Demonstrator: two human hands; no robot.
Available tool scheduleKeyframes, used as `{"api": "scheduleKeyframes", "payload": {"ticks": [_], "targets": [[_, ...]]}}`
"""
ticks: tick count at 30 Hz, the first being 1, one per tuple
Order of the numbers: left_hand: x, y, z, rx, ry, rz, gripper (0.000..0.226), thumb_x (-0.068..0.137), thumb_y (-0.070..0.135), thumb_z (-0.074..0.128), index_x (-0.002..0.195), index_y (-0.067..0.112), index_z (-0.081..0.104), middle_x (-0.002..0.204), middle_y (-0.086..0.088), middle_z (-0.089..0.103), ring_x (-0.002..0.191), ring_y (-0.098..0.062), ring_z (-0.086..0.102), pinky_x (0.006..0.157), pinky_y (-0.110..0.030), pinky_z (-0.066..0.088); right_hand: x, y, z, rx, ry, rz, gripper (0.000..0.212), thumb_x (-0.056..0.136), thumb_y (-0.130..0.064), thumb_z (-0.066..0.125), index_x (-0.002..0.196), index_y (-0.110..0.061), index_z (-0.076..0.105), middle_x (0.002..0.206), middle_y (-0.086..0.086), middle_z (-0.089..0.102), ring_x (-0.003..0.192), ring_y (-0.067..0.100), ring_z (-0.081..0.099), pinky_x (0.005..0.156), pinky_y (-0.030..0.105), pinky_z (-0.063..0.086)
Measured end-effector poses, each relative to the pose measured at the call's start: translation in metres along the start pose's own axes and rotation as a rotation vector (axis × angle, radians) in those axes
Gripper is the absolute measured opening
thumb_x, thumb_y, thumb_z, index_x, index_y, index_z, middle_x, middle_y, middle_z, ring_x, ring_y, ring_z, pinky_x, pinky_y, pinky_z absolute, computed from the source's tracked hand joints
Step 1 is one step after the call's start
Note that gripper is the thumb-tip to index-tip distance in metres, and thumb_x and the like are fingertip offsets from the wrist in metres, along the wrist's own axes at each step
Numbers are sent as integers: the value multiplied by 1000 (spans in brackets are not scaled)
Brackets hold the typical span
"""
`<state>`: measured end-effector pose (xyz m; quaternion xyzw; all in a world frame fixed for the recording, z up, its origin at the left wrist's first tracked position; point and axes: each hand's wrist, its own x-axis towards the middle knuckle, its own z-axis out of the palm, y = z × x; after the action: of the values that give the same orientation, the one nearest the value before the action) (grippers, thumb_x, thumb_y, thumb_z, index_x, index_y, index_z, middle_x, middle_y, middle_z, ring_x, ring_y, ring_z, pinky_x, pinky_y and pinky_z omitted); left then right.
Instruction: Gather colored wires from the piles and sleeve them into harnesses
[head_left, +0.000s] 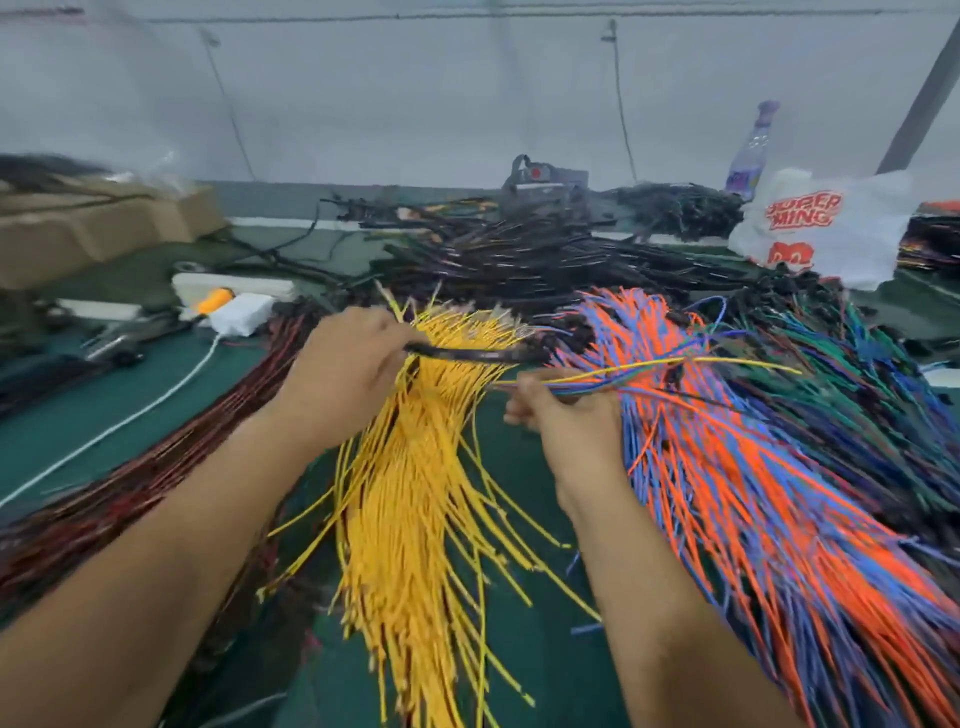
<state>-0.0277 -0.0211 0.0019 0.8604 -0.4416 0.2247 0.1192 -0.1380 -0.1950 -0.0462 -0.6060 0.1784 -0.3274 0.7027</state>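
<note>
Black sleeve (475, 354) gripped by left hand (345, 364) | right hand (563, 415) pinches wire bundle (675, 366)

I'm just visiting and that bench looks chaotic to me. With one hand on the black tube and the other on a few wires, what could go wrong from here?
The right hand pinches a thin wire bundle over the orange and blue pile; loose strands could snag.

The left hand holds the black sleeve above the yellow wires, so a stray yellow one might get dragged along.
</note>
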Motion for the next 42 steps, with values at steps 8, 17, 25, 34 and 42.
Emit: {"api": "scheduleKeyframes", "payload": {"ticks": [8, 17, 25, 34, 42], "targets": [[-27, 31, 23, -331, -130, -144, 51, 83, 16, 66, 132, 20, 53, 134, 1, 51, 128, -16, 38, 106, -23, 23, -1, -2, -3, 92, -19, 18, 19, 90, 4, 60, 76, -8, 63, 51, -3, 63, 48, 7, 61, 51, 19, 53], [5, 62, 57, -299, -155, -136, 21, 89, 39, 62, 105, 27, 70, 104, 6, 65, 105, -19, 55, 90, -39, 42, 8, -3, -7, 186, 122, 28, 4, 89, 1, 63, 86, 2, 65, 54, 1, 62, 49, 8, 62, 54, 22, 54], [-2, 60, 55, -444, 162, -258, 17, 89, 43, 61, 99, 31, 69, 83, 10, 68, 76, -15, 60, 63, -33, 49, 2, -3, -4, 313, -43, 39, 13, 91, -1, 61, 80, -4, 66, 63, 6, 65, 56, 11, 63, 58, 23, 54], [-2, 57, 54, -619, 130, -258, 12, 89, 37, 63, 91, 27, 70, 74, 13, 62, 69, -6, 55, 60, -32, 45, -2, -8, -5, 327, -130, 70, 18, 94, -1, 56, 81, -7, 66, 63, 4, 65, 58, 10, 62, 58, 23, 54], [-3, 61, 50, -702, 130, -230, 7, 89, 30, 65, 84, 29, 69, 63, 25, 56, 59, 2, 49, 53, -11, 33, -2, -6, -5, 252, -134, 75, 17, 95, -4, 56, 81, -7, 66, 62, 2, 64, 58, 9, 63, 59, 22, 53]]}}
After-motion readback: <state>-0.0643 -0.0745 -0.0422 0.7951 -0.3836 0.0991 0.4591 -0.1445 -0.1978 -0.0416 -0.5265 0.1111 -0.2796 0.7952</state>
